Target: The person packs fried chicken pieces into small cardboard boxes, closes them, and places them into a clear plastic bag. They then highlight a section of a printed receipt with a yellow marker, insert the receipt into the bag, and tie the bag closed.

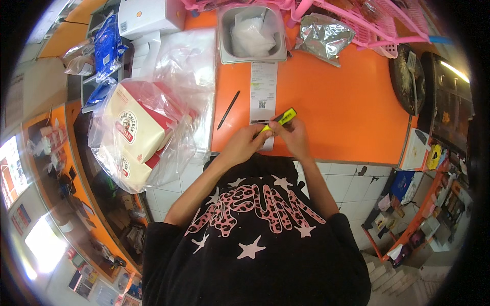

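Observation:
Both my hands meet over the front part of an orange counter. My right hand grips a yellow and black highlighter pen. Between the fingers of my left hand is a small yellow piece, which looks like the highlighter's cap. Beneath my hands lies a long printed paper receipt with a yellow mark on it; its lower part is partly covered by my fingers. A slim black pen rests to the left of the receipt.
Left stand paper food boxes in a clear plastic bag, beside flat plastic bags. A steel container holds white plastic bags behind the receipt. A silver foil pouch, pink plastic racks and a black pan with a spatula are at the right.

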Demonstrator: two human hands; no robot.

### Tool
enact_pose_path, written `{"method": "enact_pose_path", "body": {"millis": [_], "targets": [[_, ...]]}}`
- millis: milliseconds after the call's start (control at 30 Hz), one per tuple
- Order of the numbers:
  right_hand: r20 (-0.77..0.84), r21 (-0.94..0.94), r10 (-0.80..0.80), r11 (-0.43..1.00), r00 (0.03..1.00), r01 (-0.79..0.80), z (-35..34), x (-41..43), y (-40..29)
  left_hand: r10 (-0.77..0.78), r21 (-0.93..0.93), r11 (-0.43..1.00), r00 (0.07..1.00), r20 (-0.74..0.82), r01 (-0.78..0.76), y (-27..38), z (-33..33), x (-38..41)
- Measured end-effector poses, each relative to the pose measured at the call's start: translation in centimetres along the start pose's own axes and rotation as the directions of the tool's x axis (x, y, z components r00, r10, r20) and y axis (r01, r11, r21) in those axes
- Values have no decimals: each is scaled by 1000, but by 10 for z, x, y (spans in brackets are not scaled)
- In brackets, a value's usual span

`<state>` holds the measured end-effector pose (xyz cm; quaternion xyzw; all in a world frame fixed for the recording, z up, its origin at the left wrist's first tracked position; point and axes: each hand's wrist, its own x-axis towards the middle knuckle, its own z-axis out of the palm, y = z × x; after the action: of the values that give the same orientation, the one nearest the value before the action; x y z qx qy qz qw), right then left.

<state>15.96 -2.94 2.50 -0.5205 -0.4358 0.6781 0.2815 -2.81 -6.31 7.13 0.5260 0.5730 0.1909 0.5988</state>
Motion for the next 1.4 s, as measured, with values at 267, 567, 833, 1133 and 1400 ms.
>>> {"method": "enact_pose_path", "body": {"millis": [267, 567, 833, 1133, 1400], "targets": [[-218, -841, -338, 541, 915, 0, -45, 65, -1, 86, -46, 995, 989, -124, -92, 63, -19, -90], [138, -833, -497, 411, 857, 372, 38, 95, 19, 412, 549, 813, 858, -308, -194, -26, 6, -24], [240, -905, -445, 219, 863, 365, 36, 92, 13, 373, 850, 526, 904, -207, -22, -74, 27, 33], [155, -956, -439, 161, 885, 246, 44, 90, 4, 281, 899, 437, 944, -172, 34, -77, 35, 35], [254, -904, -474, 193, 843, 381, 31, 89, 12, 259, 923, 378, 948, -184, 76, -73, 39, 34]]}}
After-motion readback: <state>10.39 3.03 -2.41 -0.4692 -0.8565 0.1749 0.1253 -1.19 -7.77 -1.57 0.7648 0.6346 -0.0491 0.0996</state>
